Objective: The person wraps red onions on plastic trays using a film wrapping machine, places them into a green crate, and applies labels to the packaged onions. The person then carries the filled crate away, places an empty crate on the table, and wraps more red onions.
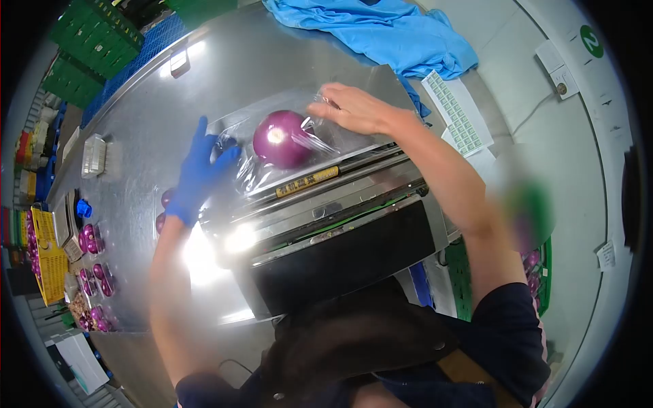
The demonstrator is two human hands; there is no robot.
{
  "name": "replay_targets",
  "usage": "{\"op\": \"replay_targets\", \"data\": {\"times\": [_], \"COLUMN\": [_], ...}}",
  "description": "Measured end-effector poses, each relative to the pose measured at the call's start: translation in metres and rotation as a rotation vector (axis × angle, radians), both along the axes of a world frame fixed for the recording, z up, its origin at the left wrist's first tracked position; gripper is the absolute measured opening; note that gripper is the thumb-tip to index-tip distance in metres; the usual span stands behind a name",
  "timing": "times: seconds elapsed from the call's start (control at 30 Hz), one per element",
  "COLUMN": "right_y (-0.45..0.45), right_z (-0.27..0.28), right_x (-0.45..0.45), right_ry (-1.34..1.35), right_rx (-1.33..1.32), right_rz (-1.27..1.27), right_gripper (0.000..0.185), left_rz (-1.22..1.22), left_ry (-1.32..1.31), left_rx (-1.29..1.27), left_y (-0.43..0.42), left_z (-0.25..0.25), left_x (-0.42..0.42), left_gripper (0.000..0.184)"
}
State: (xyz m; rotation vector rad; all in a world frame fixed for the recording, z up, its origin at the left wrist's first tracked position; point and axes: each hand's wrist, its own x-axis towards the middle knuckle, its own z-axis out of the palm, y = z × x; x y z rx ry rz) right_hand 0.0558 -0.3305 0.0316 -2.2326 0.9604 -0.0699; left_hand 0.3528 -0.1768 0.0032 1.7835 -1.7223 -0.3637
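A round purple onion [280, 140] sits on the metal plate of a wrapping machine [326, 204], with clear plastic film [248, 170] around it and glare on its skin. My left hand [198, 173], in a blue glove, is to the left of the onion with its fingers spread, beside the film edge. At the onion's upper right, my bare right hand [357, 109] has its fingertips bent onto the film and pinches it. A yellow label strip [307, 182] with dark characters lies along the machine's front, just below the onion.
Wrapped packs of purple onions [90, 239] stand on the left of the steel table [136, 149], near a yellow crate [49, 255]. A clear plastic tray [94, 156] lies farther back. Blue cloth [388, 34] covers the far edge. A label sheet [454, 112] lies at right.
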Motion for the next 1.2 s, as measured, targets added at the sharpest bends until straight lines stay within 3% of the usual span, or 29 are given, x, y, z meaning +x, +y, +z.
{"op": "replay_targets", "data": {"times": [0.07,0.17,0.2,0.23,0.27,0.3,0.43,0.53,0.67,0.7,0.8,0.83,0.87,0.9,0.97,1.03,1.1,1.13,1.2], "right_y": [0.030,0.083,0.102,0.120,0.142,0.159,0.196,0.227,0.239,0.238,0.239,0.238,0.241,0.248,0.265,0.292,0.317,0.330,0.355], "right_z": [0.028,0.062,0.083,0.094,0.079,0.076,0.016,-0.045,-0.070,-0.069,-0.053,-0.047,-0.044,-0.040,-0.045,-0.082,-0.119,-0.139,-0.179], "right_x": [-0.008,-0.029,-0.038,-0.047,-0.060,-0.068,-0.085,-0.094,-0.099,-0.100,-0.123,-0.134,-0.147,-0.156,-0.176,-0.196,-0.189,-0.182,-0.145], "right_ry": [-0.166,-0.247,-0.158,-0.140,-0.210,-0.197,-0.048,-0.253,-0.349,-0.374,-0.206,-0.249,-0.131,-0.077,0.022,0.120,0.084,0.069,0.138], "right_rx": [0.416,0.432,0.553,0.689,0.664,0.723,0.866,0.368,-0.203,-0.251,-0.059,-0.145,-0.220,-0.119,0.043,0.177,0.105,0.063,0.234], "right_rz": [-0.136,-0.214,-0.234,-0.203,-0.231,-0.239,-0.355,-0.377,-0.610,-0.648,-0.696,-0.656,-0.584,-0.552,-0.514,-0.486,-0.403,-0.362,-0.360], "right_gripper": [0.057,0.060,0.057,0.056,0.056,0.055,0.037,0.038,0.033,0.036,0.038,0.039,0.037,0.036,0.032,0.029,0.026,0.025,0.019], "left_rz": [0.074,-0.114,-0.145,-0.031,0.087,0.022,0.136,0.209,0.314,0.444,0.717,0.524,0.536,0.544,0.613,0.349,0.482,0.409,0.337], "left_ry": [0.464,0.678,0.776,0.891,1.007,1.114,1.086,0.882,0.339,0.507,0.486,0.524,0.488,0.446,0.744,0.319,0.509,0.464,0.444], "left_rx": [0.448,0.499,0.503,0.637,0.768,0.793,0.797,0.604,-0.134,-0.126,0.281,0.223,0.410,0.600,0.752,0.759,0.829,0.862,0.898], "left_y": [0.017,0.073,0.096,0.113,0.127,0.146,0.188,0.207,0.216,0.216,0.239,0.253,0.259,0.265,0.330,0.341,0.374,0.380,0.377], "left_z": [0.035,0.068,0.076,0.101,0.119,0.111,0.048,-0.008,-0.048,-0.040,-0.041,-0.023,-0.009,0.001,-0.064,-0.056,-0.119,-0.143,-0.159], "left_x": [-0.013,-0.022,-0.026,-0.044,-0.062,-0.062,-0.088,-0.105,-0.117,-0.127,-0.098,-0.098,-0.097,-0.095,-0.041,-0.079,-0.078,-0.084,-0.106], "left_gripper": [0.039,0.037,0.036,0.035,0.035,0.034,0.028,0.022,0.028,0.034,0.042,0.043,0.041,0.039,0.032,0.024,0.017,0.016,0.017]}}
